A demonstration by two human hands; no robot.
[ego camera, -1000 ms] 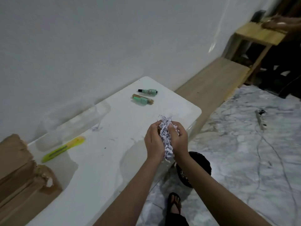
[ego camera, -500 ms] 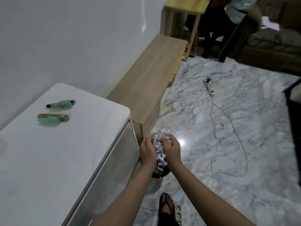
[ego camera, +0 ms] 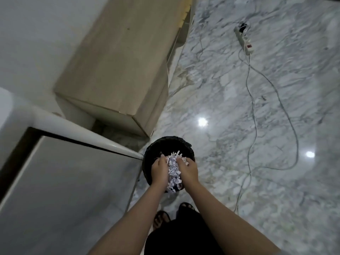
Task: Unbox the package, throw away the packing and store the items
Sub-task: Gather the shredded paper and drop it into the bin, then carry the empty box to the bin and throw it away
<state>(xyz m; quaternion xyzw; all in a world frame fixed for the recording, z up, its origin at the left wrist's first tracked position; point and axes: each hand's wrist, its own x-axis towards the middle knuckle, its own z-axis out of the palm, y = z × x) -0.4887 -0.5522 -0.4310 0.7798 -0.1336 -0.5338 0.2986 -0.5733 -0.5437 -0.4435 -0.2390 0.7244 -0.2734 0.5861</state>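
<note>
A wad of white shredded paper packing (ego camera: pixel 173 169) is pressed between my two palms. My left hand (ego camera: pixel 158 170) cups its left side and my right hand (ego camera: pixel 189 171) cups its right side. Both hands hover directly over the mouth of a round black waste bin (ego camera: pixel 166 144) that stands on the marble floor. Loose strips stick out above and hang below my hands. The box and the unpacked items are out of view.
The white table's rounded corner (ego camera: pixel 77 130) and its grey side panel lie to the left, touching the bin. A low wooden bench (ego camera: pixel 125 57) runs along the wall behind. A white power strip (ego camera: pixel 245 42) and its cable trail across the floor on the right. My sandalled feet are below.
I have turned from the table top and looked down. My hands carried the shredded paper off the table edge and lowered it over the black bin.
</note>
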